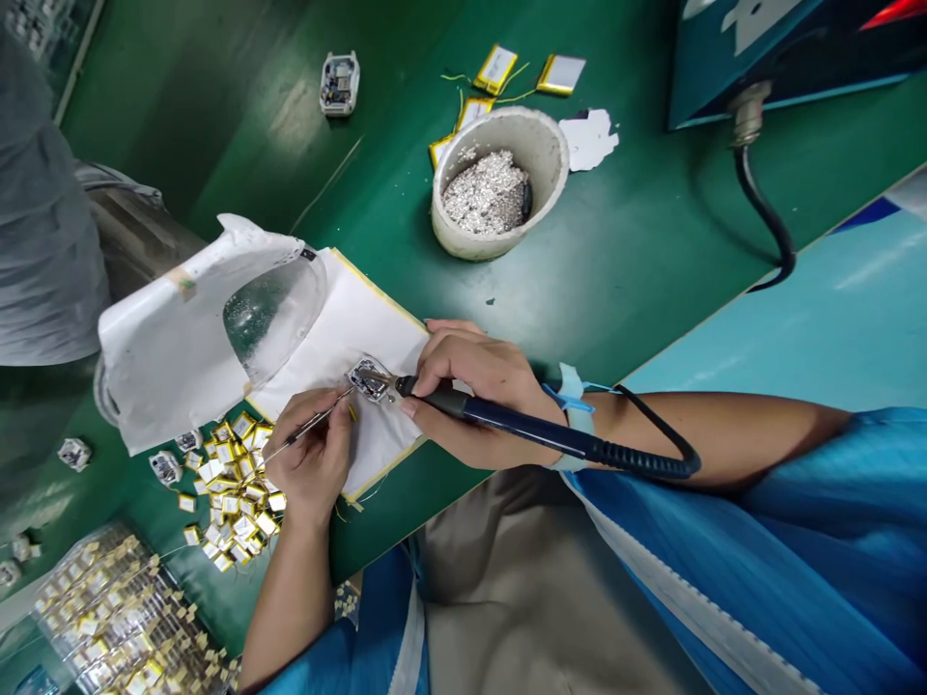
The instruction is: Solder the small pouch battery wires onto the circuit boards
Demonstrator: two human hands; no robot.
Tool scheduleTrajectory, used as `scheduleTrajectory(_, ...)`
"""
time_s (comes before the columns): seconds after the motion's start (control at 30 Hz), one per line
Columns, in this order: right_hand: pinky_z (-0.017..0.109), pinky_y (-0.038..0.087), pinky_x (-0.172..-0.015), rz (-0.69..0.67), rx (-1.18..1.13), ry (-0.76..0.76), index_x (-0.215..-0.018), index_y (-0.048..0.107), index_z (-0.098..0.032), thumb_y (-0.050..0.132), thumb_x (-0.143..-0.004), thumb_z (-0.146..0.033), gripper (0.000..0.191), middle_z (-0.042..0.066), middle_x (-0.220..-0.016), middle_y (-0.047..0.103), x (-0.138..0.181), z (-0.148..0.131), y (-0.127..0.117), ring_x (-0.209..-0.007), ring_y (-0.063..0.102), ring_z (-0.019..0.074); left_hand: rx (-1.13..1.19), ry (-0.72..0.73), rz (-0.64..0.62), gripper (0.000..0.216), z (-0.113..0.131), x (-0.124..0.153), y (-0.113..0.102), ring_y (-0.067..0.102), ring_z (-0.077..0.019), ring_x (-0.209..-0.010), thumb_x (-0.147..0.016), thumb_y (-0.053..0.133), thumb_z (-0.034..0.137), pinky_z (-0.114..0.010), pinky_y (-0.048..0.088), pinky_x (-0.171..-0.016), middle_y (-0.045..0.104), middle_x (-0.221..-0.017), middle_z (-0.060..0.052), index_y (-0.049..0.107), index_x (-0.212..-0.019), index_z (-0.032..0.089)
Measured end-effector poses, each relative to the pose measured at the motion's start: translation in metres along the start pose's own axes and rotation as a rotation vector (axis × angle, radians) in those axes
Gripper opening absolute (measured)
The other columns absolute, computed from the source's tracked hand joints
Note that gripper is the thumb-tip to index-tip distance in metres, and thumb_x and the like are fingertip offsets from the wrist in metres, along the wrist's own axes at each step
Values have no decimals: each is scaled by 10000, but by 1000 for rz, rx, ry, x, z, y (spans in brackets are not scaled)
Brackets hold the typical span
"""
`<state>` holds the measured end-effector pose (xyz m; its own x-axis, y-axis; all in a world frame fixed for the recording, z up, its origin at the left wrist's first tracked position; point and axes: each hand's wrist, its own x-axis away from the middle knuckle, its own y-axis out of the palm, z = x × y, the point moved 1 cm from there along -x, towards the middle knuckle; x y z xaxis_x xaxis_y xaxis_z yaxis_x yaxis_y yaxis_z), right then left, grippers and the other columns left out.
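My right hand [482,391] is closed around a soldering iron [521,425] with a dark blue handle. Its metal tip reaches onto a small watch-like case with a circuit board [370,378], which lies on a white sheet [391,430]. In my left hand [315,449] I pinch tweezers [308,425], their points at the left edge of that case. Whether the tips touch the board is too small to tell. A pile of small yellow-edged battery cells [236,492] lies beside my left hand.
A white pot [499,241] of silvery solder scraps stands beyond my hands. A clear curved shield with white paper [166,357] covers the sheet's left side. A trayful of batteries [116,618] is lower left; a cabled box [782,68] stands upper right. A person's grey sleeve [43,212] is at left.
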<state>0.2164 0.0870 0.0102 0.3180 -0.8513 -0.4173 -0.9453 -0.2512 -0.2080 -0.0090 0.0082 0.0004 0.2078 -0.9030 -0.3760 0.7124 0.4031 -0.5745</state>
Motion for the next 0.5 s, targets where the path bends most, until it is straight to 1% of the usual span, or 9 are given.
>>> scheduleTrajectory(0.13,393,543,-845,-5,13,-3,-882,576,-266,750,-939,-207,192,-30,-741,692,1,1,0,-714,700,186,-36,-12,30,93,-1,-1,1,827,-197,-905,-984,818,244,-354,688,-800,828,-974,-60,760,-1040,199)
scheduleTrajectory(0.27,402,549,-905,-29,44,-20,-897,577,-268,739,-925,-195,180,-36,-742,695,1,1,1,-715,693,184,-105,-32,22,107,-2,-2,3,829,-202,-901,-989,814,283,-364,690,-826,831,-969,-62,765,-1032,198)
scheduleTrajectory(0.5,401,517,-962,-49,66,-30,-900,571,-267,742,-928,-205,184,-44,-740,689,1,1,2,-726,696,183,-79,43,65,108,-5,-3,6,820,-185,-866,-947,844,195,-327,666,-787,840,-953,-45,791,-1041,209)
